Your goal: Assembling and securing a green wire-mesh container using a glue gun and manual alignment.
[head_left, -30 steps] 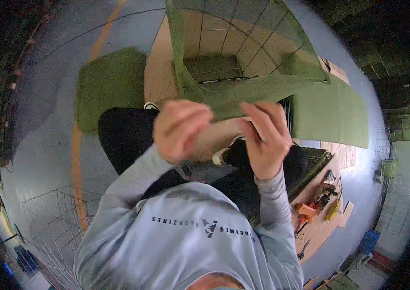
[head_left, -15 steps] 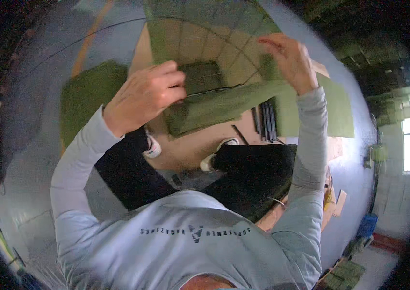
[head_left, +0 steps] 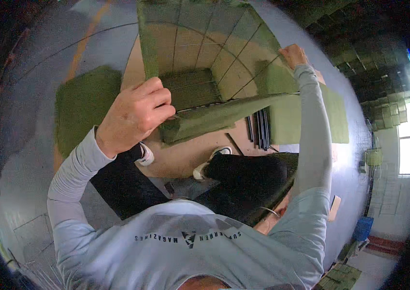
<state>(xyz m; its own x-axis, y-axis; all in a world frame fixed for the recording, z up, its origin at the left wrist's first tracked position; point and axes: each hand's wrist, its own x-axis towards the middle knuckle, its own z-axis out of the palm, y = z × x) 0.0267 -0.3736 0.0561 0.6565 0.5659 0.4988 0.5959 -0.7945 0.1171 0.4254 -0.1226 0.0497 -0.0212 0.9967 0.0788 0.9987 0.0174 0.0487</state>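
Observation:
A green fabric box (head_left: 205, 113) with an open top and thin dark lines across its inner walls stands in front of me. My left hand (head_left: 135, 113) is closed, thumb and fingers pinched at the box's near left corner. My right hand (head_left: 294, 55) is closed at the right side's upper edge, its fingertips mostly hidden. Between the hands, a dark line runs along the near rim. The near wall slopes toward me, and the dark green bottom panel (head_left: 193, 87) shows inside.
Green fabric pieces (head_left: 86, 108) lie left of the box, with another green piece (head_left: 311, 116) on the right. Several black strips (head_left: 262, 129) lie on the tan board (head_left: 176, 154) beneath. My legs and white shoes are close to the near wall. A small wooden piece (head_left: 334, 208) rests at right.
My right hand has moved right and down to the box's edge, and its fingers have closed. My left hand has shifted slightly down and left. The near rim is spread wider.

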